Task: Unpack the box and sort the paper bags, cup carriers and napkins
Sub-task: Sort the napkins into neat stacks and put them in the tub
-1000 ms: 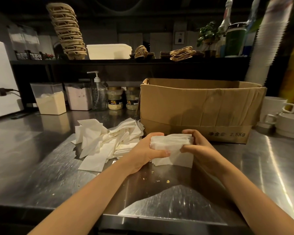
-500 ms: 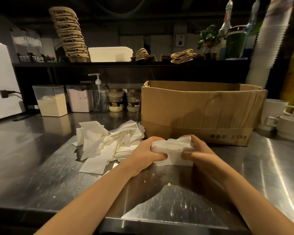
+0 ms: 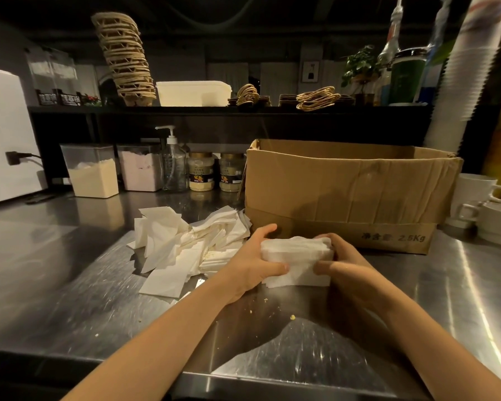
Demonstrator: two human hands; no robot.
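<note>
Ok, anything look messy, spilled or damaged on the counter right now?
Yes. The loose napkins left of the box lie scattered and crumpled, not stacked. Crumbs dot the counter near the held napkin stack. The box's front is creased.

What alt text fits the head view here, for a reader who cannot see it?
The left hand and right hand grip a stack of white napkins at a steel counter, before an open cardboard box. Loose napkins lie piled to the left.

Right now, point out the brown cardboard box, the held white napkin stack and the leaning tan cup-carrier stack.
brown cardboard box [image 3: 344, 192]: head view, front wall.
white napkin stack [image 3: 295, 250]: head view, layered edge.
tan cup-carrier stack [image 3: 125, 59]: head view, middle tiers.
</note>
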